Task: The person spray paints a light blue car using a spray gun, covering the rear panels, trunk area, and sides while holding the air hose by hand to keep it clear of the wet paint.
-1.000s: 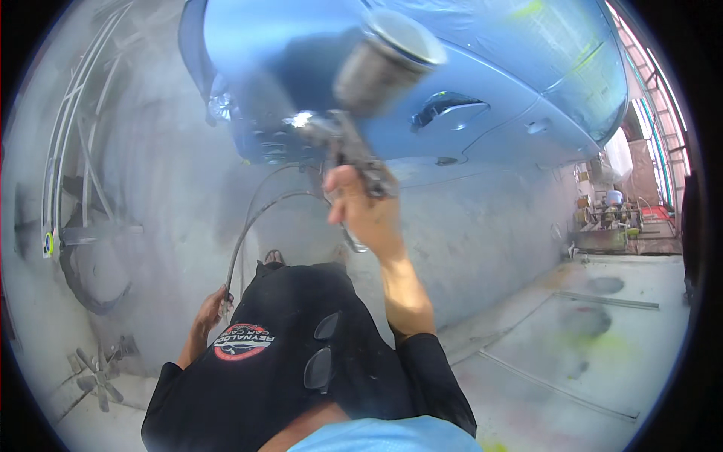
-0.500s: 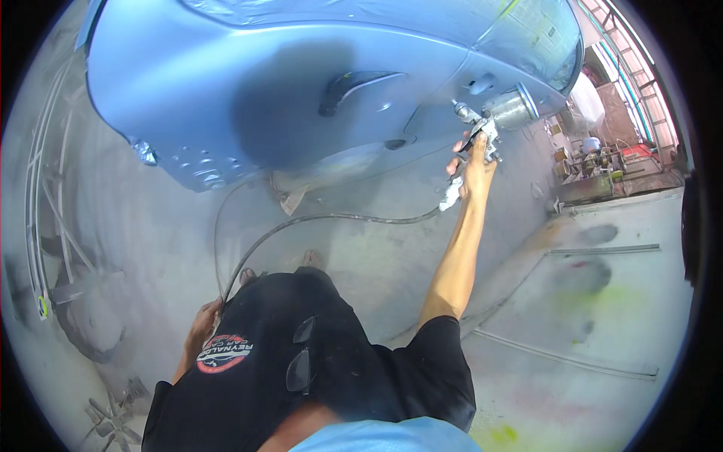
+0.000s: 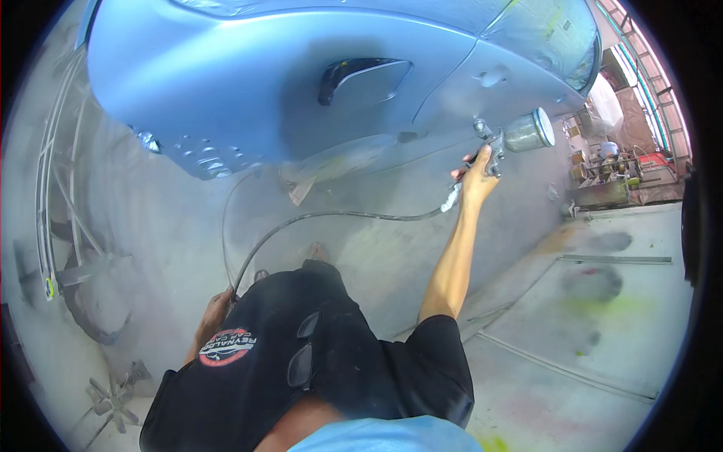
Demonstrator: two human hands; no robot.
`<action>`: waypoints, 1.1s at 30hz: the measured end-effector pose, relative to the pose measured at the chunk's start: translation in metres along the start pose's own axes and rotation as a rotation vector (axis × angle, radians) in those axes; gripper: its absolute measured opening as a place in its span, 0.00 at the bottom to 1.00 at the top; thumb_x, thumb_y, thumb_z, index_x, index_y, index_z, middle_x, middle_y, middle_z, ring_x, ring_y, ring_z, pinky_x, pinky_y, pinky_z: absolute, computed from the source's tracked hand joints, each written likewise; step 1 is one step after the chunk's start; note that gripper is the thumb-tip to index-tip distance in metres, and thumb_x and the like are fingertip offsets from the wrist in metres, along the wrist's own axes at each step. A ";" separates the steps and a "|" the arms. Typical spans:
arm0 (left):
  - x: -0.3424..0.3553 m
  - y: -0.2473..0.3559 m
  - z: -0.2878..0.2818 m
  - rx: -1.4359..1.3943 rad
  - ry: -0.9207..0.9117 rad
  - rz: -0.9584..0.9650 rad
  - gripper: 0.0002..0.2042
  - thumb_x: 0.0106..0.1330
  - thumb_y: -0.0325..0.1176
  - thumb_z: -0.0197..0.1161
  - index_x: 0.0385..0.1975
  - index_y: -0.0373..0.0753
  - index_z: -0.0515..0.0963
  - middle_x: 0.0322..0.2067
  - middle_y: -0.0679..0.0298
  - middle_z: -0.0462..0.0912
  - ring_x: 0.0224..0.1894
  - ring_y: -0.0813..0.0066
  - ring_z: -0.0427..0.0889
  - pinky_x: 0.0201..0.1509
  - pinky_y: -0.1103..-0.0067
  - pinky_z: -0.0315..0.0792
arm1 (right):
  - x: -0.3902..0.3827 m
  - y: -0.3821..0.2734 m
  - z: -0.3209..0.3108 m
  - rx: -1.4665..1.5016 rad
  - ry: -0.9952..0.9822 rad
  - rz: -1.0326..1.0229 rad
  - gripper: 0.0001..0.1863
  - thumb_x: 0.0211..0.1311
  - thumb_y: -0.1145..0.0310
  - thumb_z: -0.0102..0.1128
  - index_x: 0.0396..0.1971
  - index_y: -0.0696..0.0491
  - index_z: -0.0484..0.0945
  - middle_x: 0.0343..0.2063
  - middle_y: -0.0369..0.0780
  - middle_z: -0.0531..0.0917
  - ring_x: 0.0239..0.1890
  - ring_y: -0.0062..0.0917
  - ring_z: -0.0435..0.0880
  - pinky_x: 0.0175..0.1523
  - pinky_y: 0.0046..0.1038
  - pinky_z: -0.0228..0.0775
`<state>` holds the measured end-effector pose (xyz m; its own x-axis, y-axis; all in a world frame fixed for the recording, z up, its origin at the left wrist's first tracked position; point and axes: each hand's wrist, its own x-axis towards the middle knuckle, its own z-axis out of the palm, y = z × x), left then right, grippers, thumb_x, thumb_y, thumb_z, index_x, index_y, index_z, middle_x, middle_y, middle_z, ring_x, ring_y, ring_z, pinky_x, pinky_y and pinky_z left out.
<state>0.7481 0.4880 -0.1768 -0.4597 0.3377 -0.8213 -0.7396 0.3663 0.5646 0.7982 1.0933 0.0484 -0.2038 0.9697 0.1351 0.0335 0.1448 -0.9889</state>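
Note:
A blue car body panel [image 3: 218, 68] with a dark recessed opening [image 3: 339, 79] fills the upper part of the view. At arm's length, my right hand [image 3: 476, 181] is closed around the grip of a metal spray gun [image 3: 493, 145], beside the panel's lower right and apart from it. The gun's silvery cup [image 3: 529, 132] leans to the right. From the white-wrapped end of its grip, an air hose [image 3: 331, 215] curves back towards my body. By my left hip, my left hand [image 3: 216, 310] is closed on this hose, partly hidden by my black shirt.
Crumpled shiny covering [image 3: 215, 162] hangs along the car's lower edge. Metal rails [image 3: 56, 173] stand at the left, with a star-shaped wheeled base [image 3: 113, 405] below. On the right lies a pale paint-spotted panel [image 3: 595, 301]; a cluttered bench [image 3: 606, 184] stands beyond it.
My right hand has drawn the spray gun slightly back from the panel and to the right, and its cup has tilted. The view has shifted a little. My left hand keeps the hose.

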 end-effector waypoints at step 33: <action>-0.032 -0.103 -0.029 -0.191 0.115 -0.083 0.22 0.71 0.54 0.54 0.32 0.37 0.76 0.24 0.67 0.76 0.27 0.78 0.75 0.33 0.81 0.68 | -0.203 0.057 0.056 0.223 -0.667 0.087 0.21 0.70 0.47 0.53 0.41 0.53 0.76 0.25 0.33 0.79 0.13 0.15 0.74 0.16 0.16 0.58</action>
<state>0.8247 0.4141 -0.2107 -0.4384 0.2081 -0.8743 -0.8518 0.2143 0.4781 0.7868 0.8940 -0.0386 -0.7678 0.6380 0.0588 -0.1097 -0.0406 -0.9931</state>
